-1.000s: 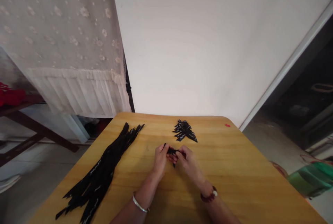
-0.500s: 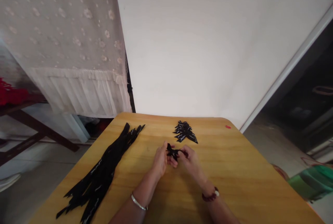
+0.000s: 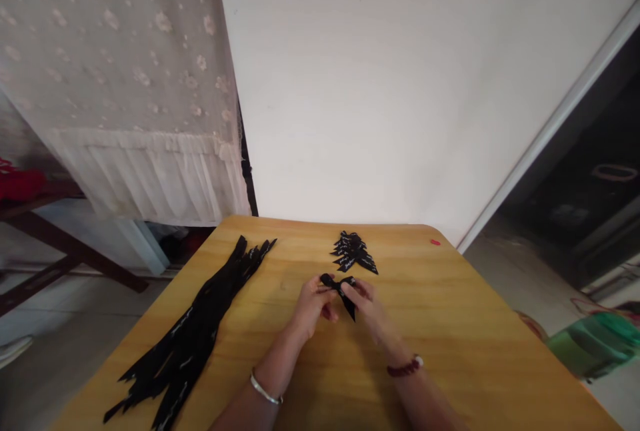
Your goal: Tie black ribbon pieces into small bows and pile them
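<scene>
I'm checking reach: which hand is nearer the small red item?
Right. The right hand is left of the red item, closer to the wearer; the left hand is farther left.

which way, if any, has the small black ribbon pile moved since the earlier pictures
No, the small black ribbon pile shows no visible shift against the far edge of the table.

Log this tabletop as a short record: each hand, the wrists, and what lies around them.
Left hand: fingers at the left loop of a black bow
Right hand: thumb and fingers on the bow's right side
Wrists: silver bangle left, dark red bracelet right
Surface: wooden table
Left side: long black ribbons, white markings
Beyond hands: small black ribbon heap
Far right corner: red item, too small to identify
</scene>
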Motion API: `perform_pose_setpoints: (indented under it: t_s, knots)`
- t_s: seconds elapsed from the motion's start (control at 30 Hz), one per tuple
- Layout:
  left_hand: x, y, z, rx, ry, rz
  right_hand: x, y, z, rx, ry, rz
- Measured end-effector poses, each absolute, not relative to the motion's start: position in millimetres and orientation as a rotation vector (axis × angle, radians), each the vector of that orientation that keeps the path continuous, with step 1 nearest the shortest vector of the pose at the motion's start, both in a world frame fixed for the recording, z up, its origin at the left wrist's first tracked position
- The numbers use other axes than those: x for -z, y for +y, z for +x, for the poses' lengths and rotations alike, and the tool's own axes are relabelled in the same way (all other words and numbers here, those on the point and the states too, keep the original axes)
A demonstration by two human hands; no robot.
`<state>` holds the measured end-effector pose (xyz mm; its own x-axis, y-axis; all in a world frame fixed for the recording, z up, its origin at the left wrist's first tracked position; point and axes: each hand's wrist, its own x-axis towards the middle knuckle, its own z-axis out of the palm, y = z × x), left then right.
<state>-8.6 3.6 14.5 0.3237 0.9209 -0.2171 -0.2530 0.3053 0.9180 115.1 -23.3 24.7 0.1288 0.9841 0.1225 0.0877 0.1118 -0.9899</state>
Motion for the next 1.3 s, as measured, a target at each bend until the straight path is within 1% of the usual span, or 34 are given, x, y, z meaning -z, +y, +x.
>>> perform_pose_setpoints:
  t_s: [0.17, 0.5, 0.73, 0.9, 1.1, 1.3]
  knots:
    - [-16, 1, -6, -0.873, 0.887, 0.975, -19, -19, 113, -0.973, -1.127, -1.238]
    - [-13, 0, -10, -0.704, 0.853, 1.027, -23, -21, 118, -1.167, -0.722, -1.121]
    - [-18, 6, -15, -1.017, 1.019, 0.861, -29, -23, 121, -1.1, -0.724, -1.215]
    - [-19, 9, -19, -1.111, 1.08, 0.944, -24, -21, 121, -1.025, -0.888, -1.193]
    - [-17, 7, -13, -0.997, 1.119, 1.198, -20, -19, 120, -1.005, -1.005, -1.15]
    - [-19, 2, -14, -0.752, 0.903, 1.097, -24, -20, 117, -1.095, -1.056, -1.088]
